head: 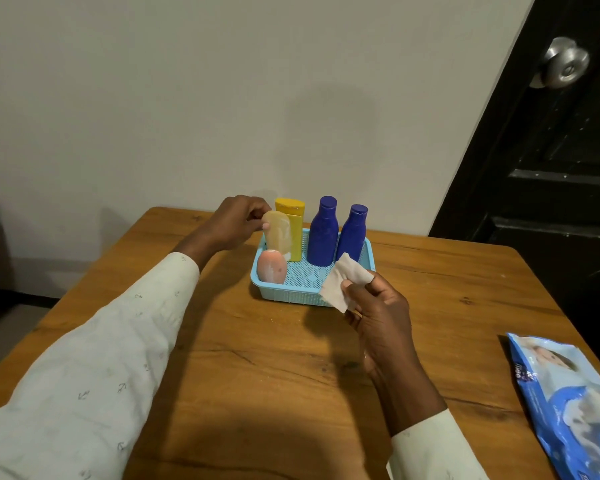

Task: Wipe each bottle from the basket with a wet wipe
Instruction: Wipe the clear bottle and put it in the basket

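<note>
Head view: left hand [238,220] pinched the beige bottle [278,233] top at the basket's [291,296] far-left corner; right hand [378,306] clamped the wet wipe [343,284]. Lifting straight up would likely spare the neighbouring bottles.

Wooden table [222,358] — basket [291,295], wipes pack [568,403]

Light blue basket [293,295] holding upright yellow [296,233], beige [278,233], pink [271,267], two blue bottles [323,233], white wipe [343,282] crumpled.
</note>
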